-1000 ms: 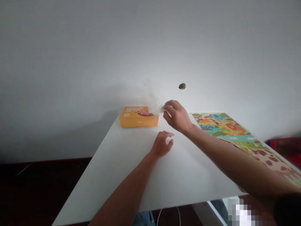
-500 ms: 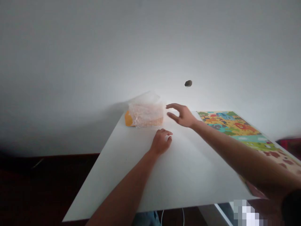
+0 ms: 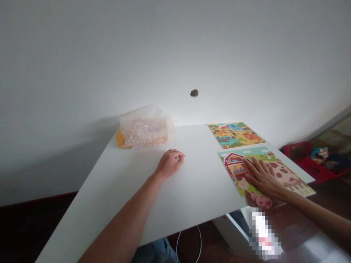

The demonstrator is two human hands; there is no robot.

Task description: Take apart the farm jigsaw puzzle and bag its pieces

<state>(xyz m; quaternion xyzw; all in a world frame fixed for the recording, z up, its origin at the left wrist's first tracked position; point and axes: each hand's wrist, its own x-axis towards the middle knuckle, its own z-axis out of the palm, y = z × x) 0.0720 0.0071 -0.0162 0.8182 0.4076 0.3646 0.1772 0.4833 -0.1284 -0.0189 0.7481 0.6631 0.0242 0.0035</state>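
One farm-picture board (image 3: 283, 172), likely light, stiff (pinch past tabletop's (image 3: 192, 190) near edge), lies under splayed right hand (image 3: 265, 182); left hand (image 3: 168, 163) curls narrow.

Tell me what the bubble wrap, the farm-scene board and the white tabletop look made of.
Bubble wrap: clear, slightly glossy plastic, judging by its bumpy, see-through surface over the orange box.
Farm-scene board: probably printed cardboard, since it looks thin and flat; its finish is hard to tell.
White tabletop: smooth with a soft sheen, perhaps laminate, though paint is possible.
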